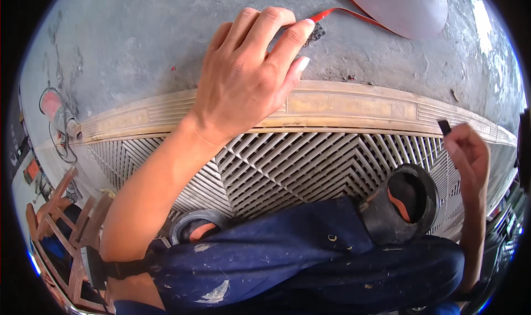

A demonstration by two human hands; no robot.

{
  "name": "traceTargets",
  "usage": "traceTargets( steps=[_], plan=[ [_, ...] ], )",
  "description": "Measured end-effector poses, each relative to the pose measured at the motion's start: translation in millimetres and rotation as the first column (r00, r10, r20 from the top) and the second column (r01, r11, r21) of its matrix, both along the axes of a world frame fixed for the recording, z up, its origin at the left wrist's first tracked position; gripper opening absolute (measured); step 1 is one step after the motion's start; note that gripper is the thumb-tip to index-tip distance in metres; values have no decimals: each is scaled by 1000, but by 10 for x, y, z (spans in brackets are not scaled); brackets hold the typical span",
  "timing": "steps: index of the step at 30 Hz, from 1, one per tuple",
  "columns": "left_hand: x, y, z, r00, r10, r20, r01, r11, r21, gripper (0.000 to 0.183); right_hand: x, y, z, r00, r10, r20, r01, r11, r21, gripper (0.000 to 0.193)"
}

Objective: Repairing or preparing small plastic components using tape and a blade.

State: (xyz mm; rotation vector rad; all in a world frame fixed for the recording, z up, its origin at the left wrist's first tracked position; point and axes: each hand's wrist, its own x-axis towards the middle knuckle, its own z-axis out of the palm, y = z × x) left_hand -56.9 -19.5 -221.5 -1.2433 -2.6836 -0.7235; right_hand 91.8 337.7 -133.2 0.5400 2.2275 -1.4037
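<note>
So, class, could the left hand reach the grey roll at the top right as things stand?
Probably yes: the left hand touches the red strip running from the grey roll, and nothing visible blocks the way.

The red tape (326,13) looks glossy, its roll (412,16) smooth. The concrete-like floor (138,49) looks rough, the cloth trousers (276,232) matt.

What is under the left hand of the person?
Grey surface and beige edging run beneath the left hand; a small dark piece shows beside its index finger. What the hand covers cannot be seen.
</note>
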Motion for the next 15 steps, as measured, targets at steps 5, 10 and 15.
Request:
traceTargets(
  steps=[5, 10, 15],
  plan=[
    [-51, 83, -79, 998, 46, 45, -50, 995, 91, 38, -791, -657, -46, 947, 257, -192, -199, 941, 274, 14],
    [-84, 180, 11, 989, 134, 66, -144, 971, 190, 26, -1159, -1000, -144, 899, 363, -246, -309, 922, 234, 26],
    [-120, 315, 135, 946, 147, 289, -230, 933, 278, 13, -1054, -951, -198, 942, 238, -237, -227, 971, 70, 26]
  ],
)
